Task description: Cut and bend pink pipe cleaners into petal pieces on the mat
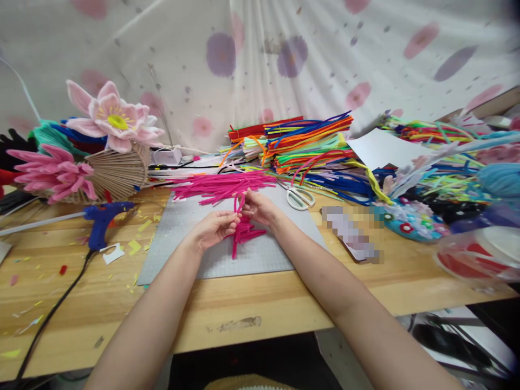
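Note:
A magenta pipe cleaner (239, 201), bent into a narrow loop, is held between my two hands above a grey cutting mat (166, 254). My left hand (217, 226) pinches its lower end. The fingers of my right hand (260, 206) close on its upper right side. Under my hands lies a small heap of short magenta pieces (247, 233). Just behind, a wide pile of straight magenta pipe cleaners (219, 185) spreads across the mat's far edge. White-handled scissors (299, 197) rest to the right of my right hand.
On the left are a blue glue gun (99, 219) with a black cord, a pink fuzzy flower (116, 119) and a woven fan-like piece (122, 172). Bundles of coloured pipe cleaners (309, 141) stack at the back. A phone (349, 233) and a clear tub (479, 254) stand right.

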Demonstrator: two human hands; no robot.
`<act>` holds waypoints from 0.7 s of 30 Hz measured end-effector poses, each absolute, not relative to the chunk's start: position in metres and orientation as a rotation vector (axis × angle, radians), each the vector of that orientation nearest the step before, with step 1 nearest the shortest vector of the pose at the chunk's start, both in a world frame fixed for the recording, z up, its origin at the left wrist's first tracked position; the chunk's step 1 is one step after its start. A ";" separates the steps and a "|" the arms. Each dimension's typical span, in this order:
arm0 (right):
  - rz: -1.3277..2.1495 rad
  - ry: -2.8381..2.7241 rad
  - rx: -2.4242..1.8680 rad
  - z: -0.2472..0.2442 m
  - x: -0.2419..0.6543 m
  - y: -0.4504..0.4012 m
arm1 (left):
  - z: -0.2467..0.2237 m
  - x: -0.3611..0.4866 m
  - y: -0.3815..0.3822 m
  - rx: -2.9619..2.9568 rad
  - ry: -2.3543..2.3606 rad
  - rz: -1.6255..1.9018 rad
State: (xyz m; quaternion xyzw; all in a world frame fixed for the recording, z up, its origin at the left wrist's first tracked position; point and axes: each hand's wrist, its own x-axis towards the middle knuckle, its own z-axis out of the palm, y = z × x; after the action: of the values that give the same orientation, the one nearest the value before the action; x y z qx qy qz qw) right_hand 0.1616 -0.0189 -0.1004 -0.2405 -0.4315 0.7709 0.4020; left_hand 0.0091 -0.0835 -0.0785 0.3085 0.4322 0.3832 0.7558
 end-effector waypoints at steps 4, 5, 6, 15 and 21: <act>1.938 -1.084 -0.579 -0.099 0.165 -0.019 | -0.079 0.009 -0.083 0.653 0.925 0.831; 1.943 -1.092 -0.571 -0.098 0.165 -0.019 | -0.079 0.010 -0.084 0.652 0.922 0.825; 1.952 -1.102 -0.561 -0.098 0.165 -0.020 | -0.079 0.010 -0.084 0.654 0.917 0.817; 2.010 -1.165 -0.502 -0.096 0.165 -0.019 | -0.082 0.011 -0.084 0.678 0.889 0.786; 1.976 -1.114 -0.502 -0.096 0.164 -0.017 | -0.082 0.014 -0.083 0.692 0.940 0.799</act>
State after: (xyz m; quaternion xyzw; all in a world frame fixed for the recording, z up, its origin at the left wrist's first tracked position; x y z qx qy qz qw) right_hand 0.1641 -0.0174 -0.0956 -0.1981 -0.4399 0.7803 0.3979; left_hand 0.0139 -0.0834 -0.0821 0.3180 0.4316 0.3670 0.7602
